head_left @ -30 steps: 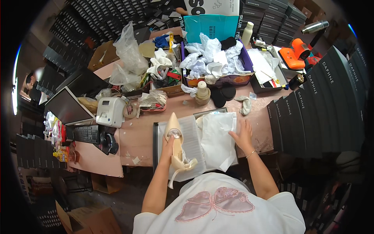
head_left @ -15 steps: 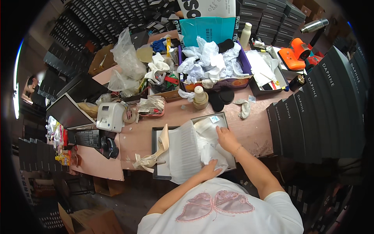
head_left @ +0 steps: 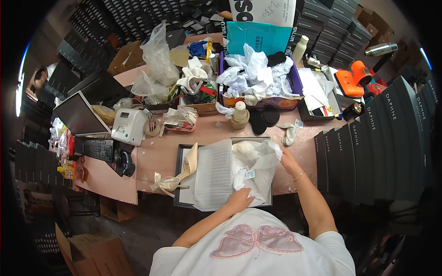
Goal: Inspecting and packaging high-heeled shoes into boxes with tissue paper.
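On the pinkish table in front of me lies a dark grey shoe box (head_left: 271,198) with white tissue paper (head_left: 262,177) spread inside. My right hand (head_left: 289,162) grips a raised, crumpled edge of the tissue paper at the box's right side. My left hand (head_left: 240,200) lies at the near edge, its visible fingers stretched over the paper. A pleated white sheet (head_left: 214,172) covers the middle of the box. A cream high-heeled shoe (head_left: 188,166) with ankle straps rests across the left rim. A small label (head_left: 250,174) sits on the tissue. Any shoe under the paper is hidden.
A purple box (head_left: 295,76) of crumpled paper stands behind, beside a beige bottle (head_left: 240,117) and black round pads (head_left: 264,120). Stacked shoe boxes (head_left: 368,142) rise at the right. A white label printer (head_left: 129,126), keyboard (head_left: 98,149) and monitor (head_left: 83,112) stand left.
My right hand has moved right, pulling the tissue paper's far edge up and outward. The label has shifted nearer to me with the paper. My left hand stays near the front edge.
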{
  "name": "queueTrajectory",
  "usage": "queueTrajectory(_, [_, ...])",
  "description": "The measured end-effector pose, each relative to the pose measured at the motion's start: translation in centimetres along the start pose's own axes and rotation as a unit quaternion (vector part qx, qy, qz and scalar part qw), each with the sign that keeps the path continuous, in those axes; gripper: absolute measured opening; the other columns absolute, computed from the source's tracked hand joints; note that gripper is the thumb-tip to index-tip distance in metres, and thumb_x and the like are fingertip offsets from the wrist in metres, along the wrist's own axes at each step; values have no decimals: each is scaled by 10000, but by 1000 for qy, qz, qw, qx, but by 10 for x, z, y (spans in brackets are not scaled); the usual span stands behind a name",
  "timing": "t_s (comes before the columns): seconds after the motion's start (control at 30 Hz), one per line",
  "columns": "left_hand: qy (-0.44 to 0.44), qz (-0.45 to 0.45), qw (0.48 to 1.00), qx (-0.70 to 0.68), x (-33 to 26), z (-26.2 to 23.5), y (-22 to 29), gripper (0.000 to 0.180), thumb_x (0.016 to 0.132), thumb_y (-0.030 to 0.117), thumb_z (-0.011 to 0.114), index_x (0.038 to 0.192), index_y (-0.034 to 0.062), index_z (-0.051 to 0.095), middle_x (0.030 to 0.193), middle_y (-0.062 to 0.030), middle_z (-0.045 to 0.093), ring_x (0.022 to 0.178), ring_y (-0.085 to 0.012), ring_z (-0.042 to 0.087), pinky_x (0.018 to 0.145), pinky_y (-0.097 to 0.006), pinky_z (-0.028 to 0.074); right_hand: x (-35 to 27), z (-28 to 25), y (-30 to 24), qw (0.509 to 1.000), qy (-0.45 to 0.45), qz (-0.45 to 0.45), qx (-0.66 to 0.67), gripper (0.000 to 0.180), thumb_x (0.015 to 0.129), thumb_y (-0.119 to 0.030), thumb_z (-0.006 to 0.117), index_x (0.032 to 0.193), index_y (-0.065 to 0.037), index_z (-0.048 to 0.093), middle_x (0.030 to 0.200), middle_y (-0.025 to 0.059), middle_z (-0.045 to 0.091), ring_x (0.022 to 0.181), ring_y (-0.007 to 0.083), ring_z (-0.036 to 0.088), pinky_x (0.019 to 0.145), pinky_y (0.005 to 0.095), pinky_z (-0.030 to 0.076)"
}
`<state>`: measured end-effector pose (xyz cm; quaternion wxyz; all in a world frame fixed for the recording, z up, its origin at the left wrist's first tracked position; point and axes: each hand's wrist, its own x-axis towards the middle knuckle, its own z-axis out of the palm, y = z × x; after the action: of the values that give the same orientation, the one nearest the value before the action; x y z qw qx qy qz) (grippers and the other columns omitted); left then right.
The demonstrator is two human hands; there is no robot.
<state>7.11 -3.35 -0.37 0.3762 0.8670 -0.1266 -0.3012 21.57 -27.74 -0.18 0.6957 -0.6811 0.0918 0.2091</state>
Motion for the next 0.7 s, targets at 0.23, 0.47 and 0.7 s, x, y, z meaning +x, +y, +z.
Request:
queueTrajectory(0.23, [277,66,956,71,22,-49,61,620,771,258,715,1287,17,468,1111,-184,589,1121,-347,499,948,-482,388,-1,-5,13,960,172,121,184,216,905,-162,525,1083,-44,557,925,29,593,829,124,570,721,284,475])
queueTrajectory(0.47, [228,252,926,162,43,-37,83,594,734,196,728,1270,68,509,1086,-126,603,1095,-351,487,972,-505,327,-87,28,-113,967,110,-217,78,209,901,-122,510,1071,-20,576,1004,64,608,867,154,605,763,324,510])
queueTrajectory(0.7, [-183,272,939,-98,23,4,89,253,806,186,645,1010,36,633,1062,-162,597,1074,-363,524,916,-455,418,16,92,-38,833,-43,-138,-534,546,834,-52,494,1357,17,358,1057,298,586,973,395,604,805,438,495])
